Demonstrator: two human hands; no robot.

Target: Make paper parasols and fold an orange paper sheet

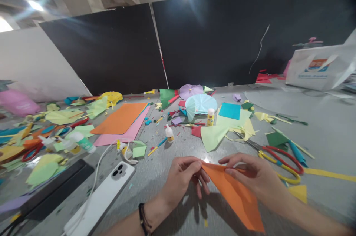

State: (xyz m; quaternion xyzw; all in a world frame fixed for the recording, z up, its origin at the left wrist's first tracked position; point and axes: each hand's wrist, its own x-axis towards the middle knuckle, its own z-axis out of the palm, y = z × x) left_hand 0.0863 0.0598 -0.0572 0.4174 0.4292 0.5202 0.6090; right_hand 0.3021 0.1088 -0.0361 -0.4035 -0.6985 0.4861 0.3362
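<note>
A folded orange paper (235,195) lies on the grey table, shaped like a long triangle pointing toward me. My left hand (182,178) pinches its far left corner between thumb and fingers. My right hand (251,175) presses on its upper edge, fingers closed on the fold. Just right of my right hand lie scissors (280,162) with red and yellow handles. A black band circles my left wrist.
A white phone (104,193) with a cable lies near left, beside a black flat case (52,191). Glue bottles (169,133) and a glue stick (210,116) stand mid-table among coloured paper scraps, an orange sheet (121,117) and paper fans (198,104). A white bag (319,67) stands far right.
</note>
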